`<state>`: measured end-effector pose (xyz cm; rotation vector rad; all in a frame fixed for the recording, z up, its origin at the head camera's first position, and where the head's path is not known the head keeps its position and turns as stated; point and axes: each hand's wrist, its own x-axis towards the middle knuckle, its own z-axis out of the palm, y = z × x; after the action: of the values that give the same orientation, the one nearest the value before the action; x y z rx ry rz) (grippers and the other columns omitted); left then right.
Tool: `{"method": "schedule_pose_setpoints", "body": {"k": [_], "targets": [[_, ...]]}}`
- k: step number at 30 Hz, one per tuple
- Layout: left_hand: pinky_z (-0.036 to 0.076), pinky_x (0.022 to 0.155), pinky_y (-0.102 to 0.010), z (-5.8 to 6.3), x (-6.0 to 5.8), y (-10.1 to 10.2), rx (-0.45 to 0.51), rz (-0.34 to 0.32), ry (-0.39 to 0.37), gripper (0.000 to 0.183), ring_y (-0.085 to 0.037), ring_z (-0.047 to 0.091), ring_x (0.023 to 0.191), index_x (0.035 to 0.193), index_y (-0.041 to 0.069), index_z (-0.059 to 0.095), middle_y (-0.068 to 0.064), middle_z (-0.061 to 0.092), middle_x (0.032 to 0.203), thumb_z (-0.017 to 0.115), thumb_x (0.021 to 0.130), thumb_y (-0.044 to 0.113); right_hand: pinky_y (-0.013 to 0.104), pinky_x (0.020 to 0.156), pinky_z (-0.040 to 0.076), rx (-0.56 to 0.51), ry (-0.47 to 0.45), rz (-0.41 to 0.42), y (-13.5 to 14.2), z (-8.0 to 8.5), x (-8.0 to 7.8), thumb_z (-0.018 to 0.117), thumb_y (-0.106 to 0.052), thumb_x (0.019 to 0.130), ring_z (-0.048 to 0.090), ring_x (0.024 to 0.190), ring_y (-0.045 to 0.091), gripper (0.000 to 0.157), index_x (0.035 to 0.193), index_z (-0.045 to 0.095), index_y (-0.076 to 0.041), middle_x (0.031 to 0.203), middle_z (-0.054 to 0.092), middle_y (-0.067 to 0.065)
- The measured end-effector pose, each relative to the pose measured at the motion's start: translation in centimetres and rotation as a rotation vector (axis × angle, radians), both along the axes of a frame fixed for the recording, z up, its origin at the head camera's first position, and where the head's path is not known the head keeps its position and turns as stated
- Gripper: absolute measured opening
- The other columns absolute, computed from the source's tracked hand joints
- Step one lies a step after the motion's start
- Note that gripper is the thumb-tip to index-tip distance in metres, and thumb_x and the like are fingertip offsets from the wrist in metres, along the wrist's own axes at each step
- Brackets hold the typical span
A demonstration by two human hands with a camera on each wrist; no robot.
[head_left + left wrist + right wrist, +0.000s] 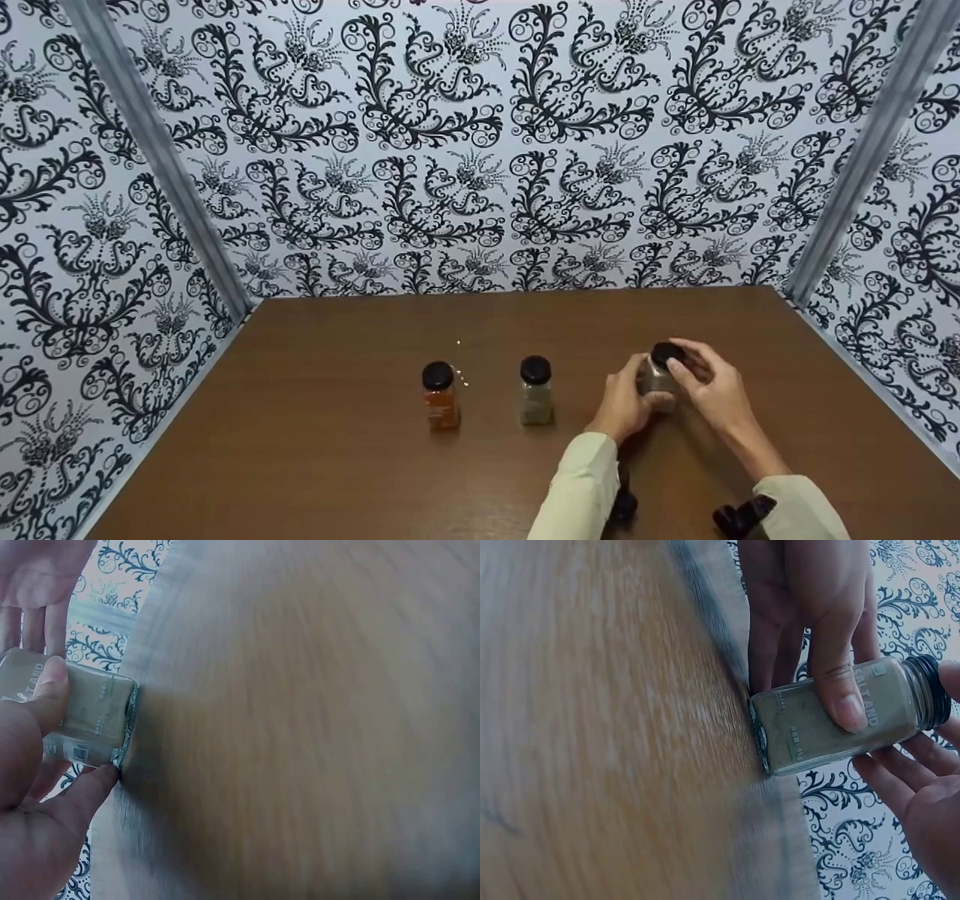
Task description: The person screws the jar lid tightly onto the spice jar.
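Observation:
A square glass spice jar (814, 724) of grey-brown powder stands at the table's right side, with "SALT AND" among the lettering on it. My left hand (626, 399) grips its body, thumb (847, 709) laid across the glass. On the black ribbed lid (666, 353), the thumb and fingers of my right hand (716, 390) hold the sides. In the right wrist view the lid sits at the jar's threaded neck. The left wrist view has the jar's lower part (97, 709) close against the tabletop.
Left of my hands stand a black-capped jar of greenish contents (536, 394) and, farther left, a black-capped jar of orange-red contents (442, 401). Small bright specks (463, 379) lie by the orange one. Patterned walls (450, 150) border the brown wooden table (315, 420).

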<state>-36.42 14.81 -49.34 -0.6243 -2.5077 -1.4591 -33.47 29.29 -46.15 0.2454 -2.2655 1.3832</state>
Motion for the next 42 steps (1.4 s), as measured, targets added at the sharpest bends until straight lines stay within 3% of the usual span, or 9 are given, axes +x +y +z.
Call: {"method": "schedule_pose_setpoints", "body": {"k": [6, 13, 21, 31, 42], "targets": [[0.05, 0.086, -0.017, 0.05, -0.04, -0.03, 0.009, -0.007, -0.014, 0.051, -0.005, 0.066, 0.104, 0.13, 0.02, 0.059, 0.0, 0.073, 0.117, 0.081, 0.084, 0.024, 0.003, 0.086, 0.046, -0.007, -0.03, -0.02, -0.01, -0.11, -0.1, 0.067, -0.016, 0.097, 0.058, 0.103, -0.015, 0.036, 0.129, 0.061, -0.001, 0.127, 0.066, 0.026], [0.052, 0.086, -0.018, 0.38, 0.35, -0.17, 0.005, -0.004, -0.028, 0.05, -0.006, 0.067, 0.101, 0.129, 0.02, 0.059, -0.001, 0.074, 0.117, 0.08, 0.084, 0.025, 0.001, 0.088, 0.042, 0.035, -0.045, -0.017, 0.08, -0.08, 0.37, 0.062, -0.024, 0.1, 0.053, 0.107, -0.019, 0.046, 0.143, 0.053, -0.011, 0.139, 0.061, 0.019], [0.052, 0.087, -0.019, 0.67, 0.53, -0.13, -0.01, 0.017, -0.011, 0.05, -0.008, 0.067, 0.103, 0.128, 0.017, 0.06, -0.002, 0.074, 0.115, 0.081, 0.083, 0.024, 0.0, 0.09, 0.041, 0.045, -0.013, -0.002, 0.25, -0.2, 0.1, 0.058, -0.019, 0.102, 0.049, 0.108, -0.023, 0.034, 0.134, 0.06, -0.006, 0.133, 0.064, 0.022], [0.051, 0.086, -0.018, 0.59, 0.41, -0.03, -0.017, 0.034, -0.047, 0.05, -0.006, 0.066, 0.101, 0.128, 0.019, 0.06, -0.001, 0.074, 0.114, 0.082, 0.083, 0.024, 0.002, 0.087, 0.044, 0.016, -0.024, -0.007, 0.27, -0.27, 0.03, 0.063, -0.019, 0.099, 0.054, 0.103, -0.019, 0.038, 0.135, 0.058, -0.006, 0.132, 0.065, 0.022], [0.051, 0.083, -0.016, 0.35, 0.47, -0.24, -0.015, 0.001, 0.04, 0.051, -0.006, 0.068, 0.101, 0.13, 0.016, 0.059, -0.002, 0.076, 0.112, 0.08, 0.084, 0.026, 0.002, 0.086, 0.044, 0.049, 0.005, -0.013, 0.36, -0.36, -0.01, 0.06, -0.016, 0.1, 0.053, 0.103, -0.021, 0.033, 0.131, 0.061, -0.005, 0.13, 0.065, 0.022]]}}
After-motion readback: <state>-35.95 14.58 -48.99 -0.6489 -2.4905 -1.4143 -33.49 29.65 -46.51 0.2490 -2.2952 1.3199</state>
